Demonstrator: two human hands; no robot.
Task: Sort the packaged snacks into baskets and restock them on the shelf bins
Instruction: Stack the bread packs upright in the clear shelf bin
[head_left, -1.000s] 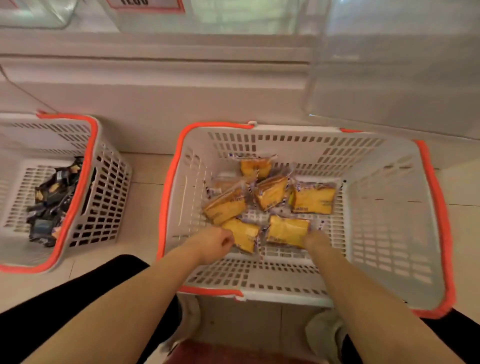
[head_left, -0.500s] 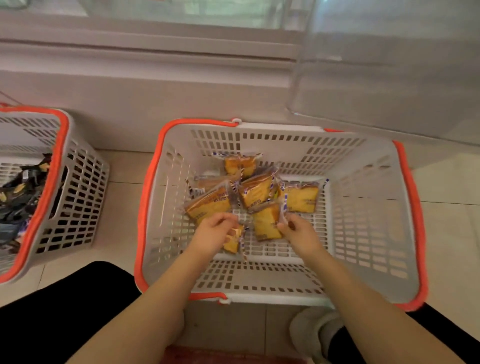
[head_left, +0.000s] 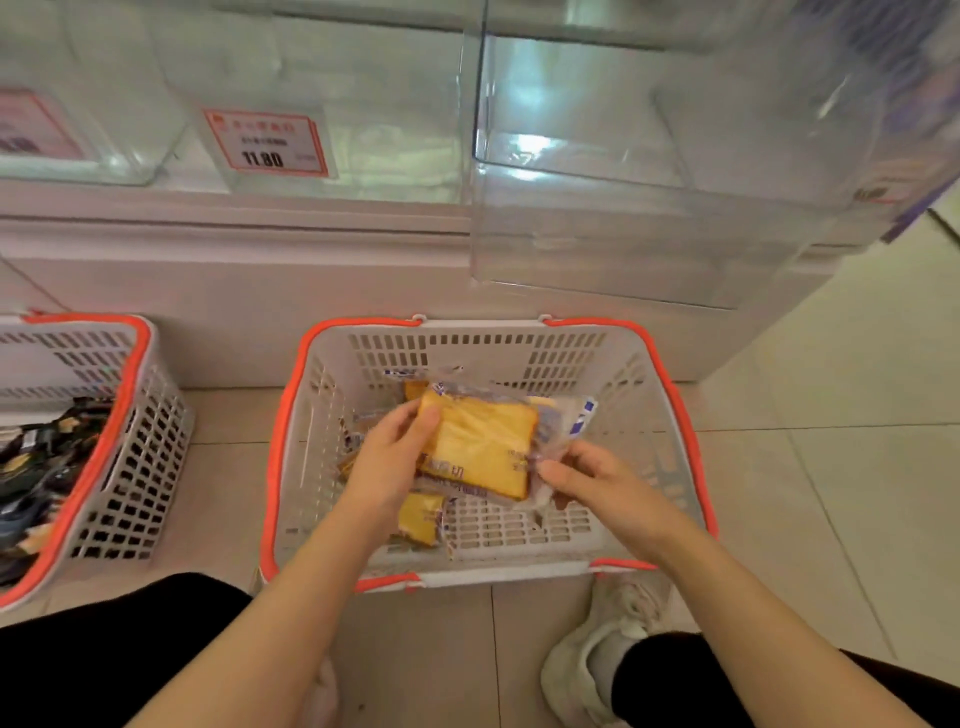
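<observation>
Yellow cake packets (head_left: 478, 447) between both hands' fingers (head_left: 415, 421)

– What can't you make out from here?
– The left basket (head_left: 104, 447) is cut off by the left edge of the frame, and its dark packets (head_left: 36, 467) blur together. My left hand (head_left: 387, 462) covers the cake packets (head_left: 421, 519) beneath it.
– And the price tag (head_left: 266, 143)?
– I read 11.80; the smaller print is too blurred. The second tag (head_left: 31, 124), upper left, is cropped.
</observation>
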